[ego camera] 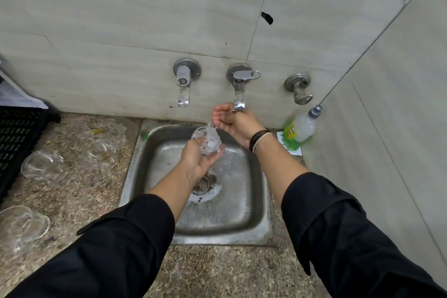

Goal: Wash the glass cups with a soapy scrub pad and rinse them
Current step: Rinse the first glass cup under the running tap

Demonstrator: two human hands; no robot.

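1. The left hand (197,159) has its fingers curled around a glass cup (207,141), thumb on one side and fingertips on the other, so the cup is held tilted over the sink (251,203) basin. I judge the tilt is meant to let running water sweep through it and drain out.
2. The right hand (233,121) holds nothing: its fingers are loosely cupped and half open, just under the spout of the middle tap (239,94), at about one o'clock from the cup. It looks placed to catch or steer the stream onto the glass, which suits rinsing rather than scrubbing; no scrub pad is visible in either hand.
3. A dark band (260,139) circles the right wrist, and both black sleeves are pushed up the forearms, probably to keep them dry.
4. Water splashes across the steel basin toward the drain (202,185) at six o'clock from the cup.
5. On the speckled stone counter (79,184), at nine o'clock from the sink, more glass cups lie apart from one another: one (41,164) near a black crate (17,143), another (20,225) at the lower left edge. Whether they are washed I cannot tell.
6. A soap bottle (298,128) leans in the corner at three o'clock. Two other wall fittings flank the running tap on grey tiled walls.
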